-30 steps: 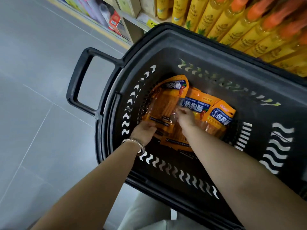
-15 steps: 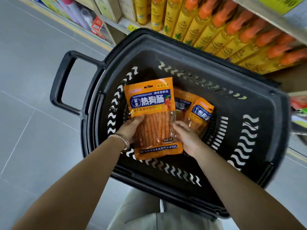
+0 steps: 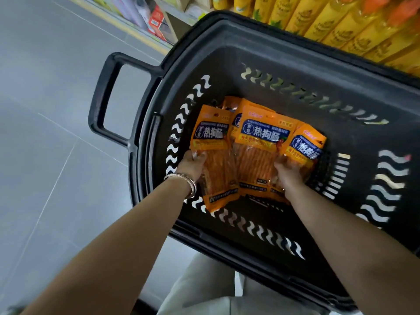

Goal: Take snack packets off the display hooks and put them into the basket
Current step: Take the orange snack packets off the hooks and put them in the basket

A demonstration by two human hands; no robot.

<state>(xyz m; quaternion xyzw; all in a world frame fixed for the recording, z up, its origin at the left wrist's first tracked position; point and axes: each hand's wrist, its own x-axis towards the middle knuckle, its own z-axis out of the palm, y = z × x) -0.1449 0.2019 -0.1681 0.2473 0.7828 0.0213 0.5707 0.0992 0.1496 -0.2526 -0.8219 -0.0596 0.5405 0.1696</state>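
Moved since half a second ago: we are no longer holding one packet up flat between both hands; it is lying down among the others, and our hands are parting toward opposite sides of the pile.
Left hand (image 3: 192, 163): wearing a thin silver bracelet (image 3: 191, 181), it is gripping the left packet (image 3: 212, 137), an orange plastic pouch with a blue label band and a clear window of sticks, by its side edge near the frame's centre.
Right hand (image 3: 287, 172): it is touching the lower part of the right packet (image 3: 305, 146), a matching orange pouch; blur is keeping us from telling whether the fingers are closing round it.
Middle packet (image 3: 261, 142): this same kind of orange pouch is lying flat between our two hands, overlapping at least one more beneath it.
Basket (image 3: 295, 64): this black slotted plastic tub is filling the frame's centre and right, holding every packet we are seeing.
Done: we are judging four or so packets as already delivered.
Left: we are seeing no display hooks in frame, so we cannot say how many packets are waiting.
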